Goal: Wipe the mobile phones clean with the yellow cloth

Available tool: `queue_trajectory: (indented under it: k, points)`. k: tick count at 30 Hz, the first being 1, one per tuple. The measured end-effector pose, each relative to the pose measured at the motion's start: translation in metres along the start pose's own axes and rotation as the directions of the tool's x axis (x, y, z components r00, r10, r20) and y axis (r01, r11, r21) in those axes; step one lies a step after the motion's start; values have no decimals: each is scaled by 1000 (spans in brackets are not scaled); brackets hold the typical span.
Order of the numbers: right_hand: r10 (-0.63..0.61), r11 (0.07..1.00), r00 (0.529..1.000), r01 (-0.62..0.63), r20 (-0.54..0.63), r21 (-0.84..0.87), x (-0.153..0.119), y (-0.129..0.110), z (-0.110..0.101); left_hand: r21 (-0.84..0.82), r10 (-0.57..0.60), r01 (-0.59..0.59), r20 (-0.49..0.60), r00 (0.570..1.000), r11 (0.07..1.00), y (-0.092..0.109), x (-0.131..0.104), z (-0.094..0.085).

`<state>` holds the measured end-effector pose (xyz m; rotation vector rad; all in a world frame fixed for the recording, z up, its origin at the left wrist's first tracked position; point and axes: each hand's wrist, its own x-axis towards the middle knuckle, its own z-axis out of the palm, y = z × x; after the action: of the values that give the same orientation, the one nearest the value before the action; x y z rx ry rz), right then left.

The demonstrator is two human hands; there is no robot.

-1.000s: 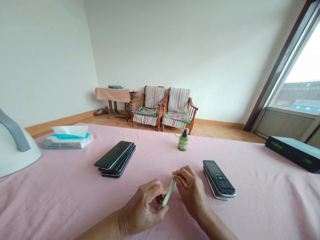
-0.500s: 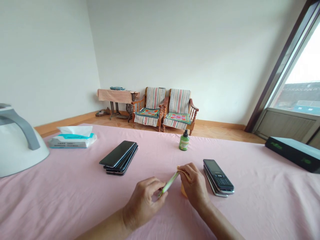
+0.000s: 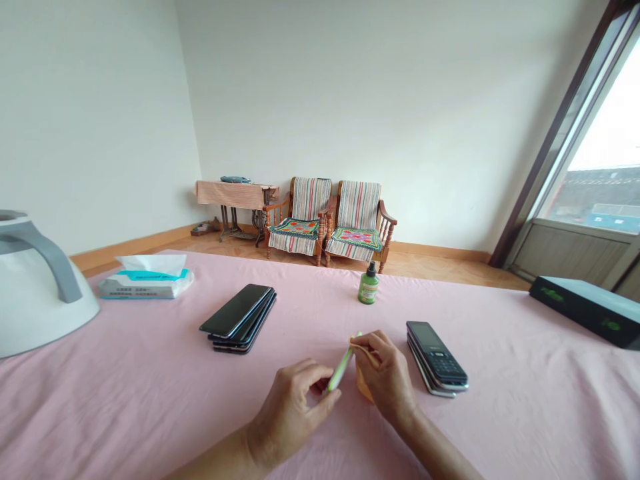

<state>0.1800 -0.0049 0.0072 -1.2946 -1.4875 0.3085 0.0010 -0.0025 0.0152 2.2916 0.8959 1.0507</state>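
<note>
Seen nearly edge-on, a slim white and green mobile phone [image 3: 341, 371] is tilted above the table, gripped near its lower end by my left hand [image 3: 295, 407]. My right hand [image 3: 387, 377] pinches an orange cloth [image 3: 364, 383] around the phone's far edge, close to its upper end. The phone's tip pokes out just past those fingers. To the right of my right hand lies a small stack of phones, with a black keypad phone [image 3: 436, 353] on top. A stack of dark smartphones [image 3: 240, 313] lies farther off to the left.
A green bottle with a black cap [image 3: 368, 285] stands beyond my hands. On the left are a tissue pack [image 3: 145, 283] and a white kettle-like container [image 3: 45, 293] with a grey handle. A black box [image 3: 583, 310] sits at the right on the pink tablecloth [image 3: 165, 407].
My right hand and the cloth have slid slightly back along the phone's edge, so its far tip now shows. My left hand has shifted a little to the right with the phone.
</note>
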Motion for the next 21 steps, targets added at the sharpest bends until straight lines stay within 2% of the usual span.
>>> queue_trajectory:
  k: [4,10,15,18,21]
  points:
    - [16,999,996,-20,86,38,-2,-4,1,-102,-13,13,0,1000,995,7,-1,4]
    - [3,998,982,-16,188,66,-2,-12,-8,-120,-19,24,48,999,993,7,-1,6]
    - [-29,988,939,-24,343,150,-7,-27,-18,-155,-44,54,67,997,986,7,-1,6]
    - [11,981,930,-82,367,178,-8,-28,-21,-200,-45,59,73,996,978,5,1,5]
    - [132,933,931,-232,340,274,-7,-20,-19,-245,3,26,116,993,969,2,3,3]
